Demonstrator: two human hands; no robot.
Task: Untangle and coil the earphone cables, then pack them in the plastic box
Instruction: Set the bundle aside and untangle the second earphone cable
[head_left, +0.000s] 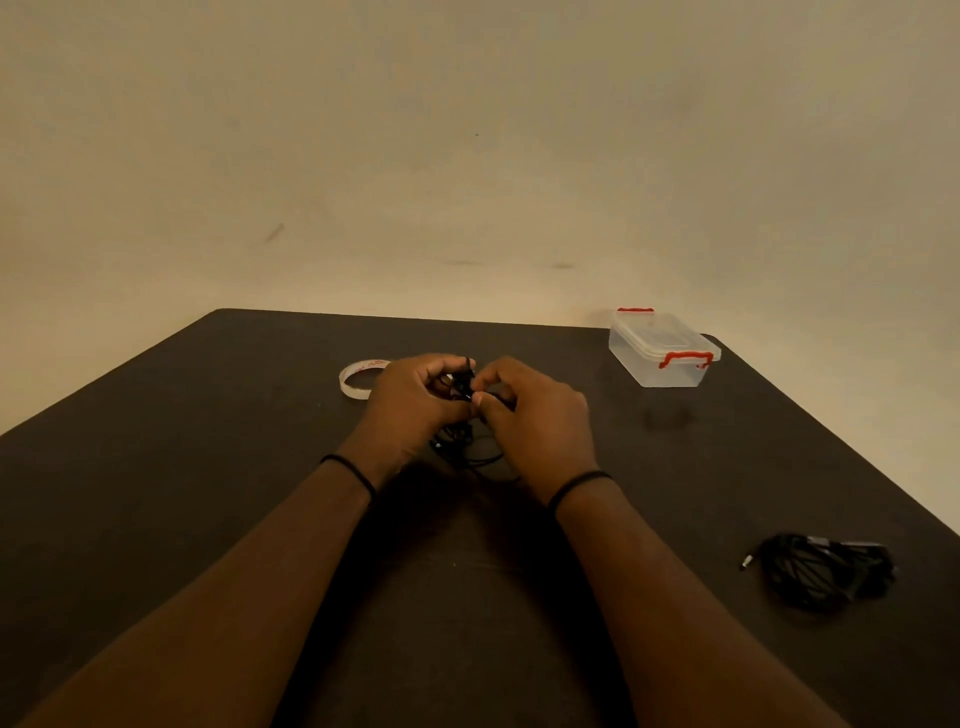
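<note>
Both hands up close together over mid table (208, 467), fingertips nearly touching. Left hand (415, 397) curled, pinching a thin black earphone cable (470, 447) btwn thumb & fingers. Right hand (535, 410) likewise curled, thumb & forefinger nipping the same cable just beside the left's grip. Cable: thin, black, matte, bunched in a small knot btwn the fingertips; rest hanging below the hands in loose, irregular loops w/ a few strands lying on the table under the wrists. Exact run of strands hard to make out, dark on dark. Can't tell earbuds from plug in the knot.

Thin black band on each wrist.

Second cable bundle (826, 569), black, already gathered in a rough oval coil, lying well to the right of the right forearm, nearer the body than the hands; small metal-tipped plug sticking out on its left side.

Plastic box (660, 358): clear, lid on, red clips at both ends, beyond & to the right of the right hand, near far table corner.

Tape roll (358, 382), whitish w/ red print, flat on table just beyond left hand, partly hidden by it.
</note>
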